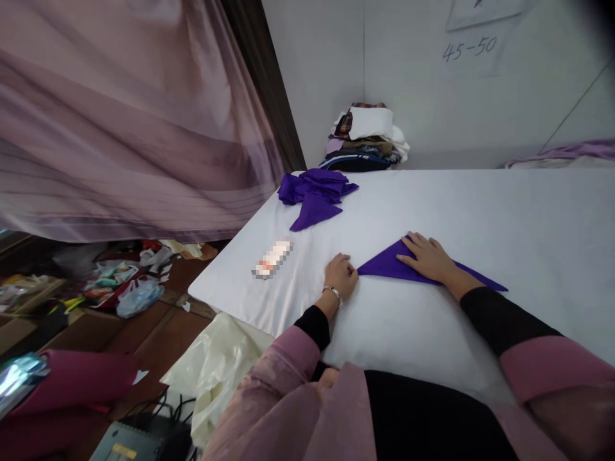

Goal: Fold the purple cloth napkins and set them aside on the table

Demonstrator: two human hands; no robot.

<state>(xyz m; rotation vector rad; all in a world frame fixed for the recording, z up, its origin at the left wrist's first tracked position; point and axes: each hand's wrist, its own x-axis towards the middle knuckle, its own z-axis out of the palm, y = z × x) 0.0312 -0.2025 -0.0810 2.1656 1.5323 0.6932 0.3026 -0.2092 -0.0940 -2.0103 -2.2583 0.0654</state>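
A purple cloth [384,261] lies in a flat triangle on the white-covered table [542,224]. My left hand [341,275] pinches its left corner between thumb and fingers, with a bracelet on the wrist. Flat on the cloth's middle rests my right hand [425,257], fingers stretched out, hiding part of the fabric. The right corner of the cloth shows beyond my right wrist. More purple cloths [314,192] lie crumpled near the table's far left corner, one with a pointed end toward me.
A blurred-out small object [273,259] lies left of my hands. Folded clothes [368,137] are stacked at the wall behind the table. A pink curtain [120,115] hangs at the left. Bags, boxes and a pink roll [86,378] clutter the floor; a cream plastic sheet [216,365] is by the table edge.
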